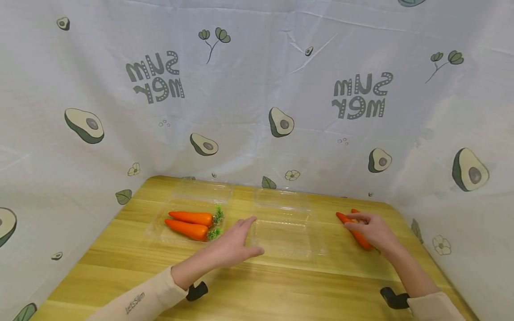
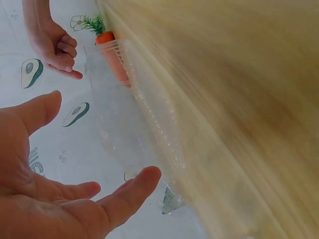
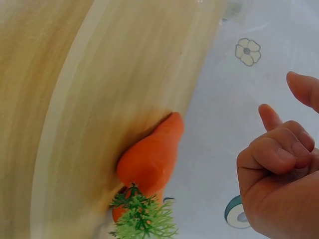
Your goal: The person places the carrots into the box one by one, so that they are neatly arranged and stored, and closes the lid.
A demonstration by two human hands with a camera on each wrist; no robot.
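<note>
My left hand [image 1: 233, 247] hovers with spread fingers at the near left of a clear plastic clamshell box [image 1: 281, 236], whose lid [image 1: 281, 199] lies open behind it. At the right, my right hand [image 1: 371, 229] is just above two carrots, an orange carrot [image 1: 361, 240] and another carrot [image 1: 355, 211] partly hidden by it. In the right wrist view the thumb and forefinger stand apart from the carrot [image 3: 152, 157] and the other fingers are curled; nothing is in the hand. That carrot has a green leafy top [image 3: 142, 216].
A second clear box [image 1: 160, 236] stands at the left, its lid [image 1: 202, 189] open at the back. Two carrots [image 1: 190, 217] lie side by side in it, leafy tops to the right. A printed curtain [image 1: 241, 89] hangs behind the wooden table [image 1: 261, 290].
</note>
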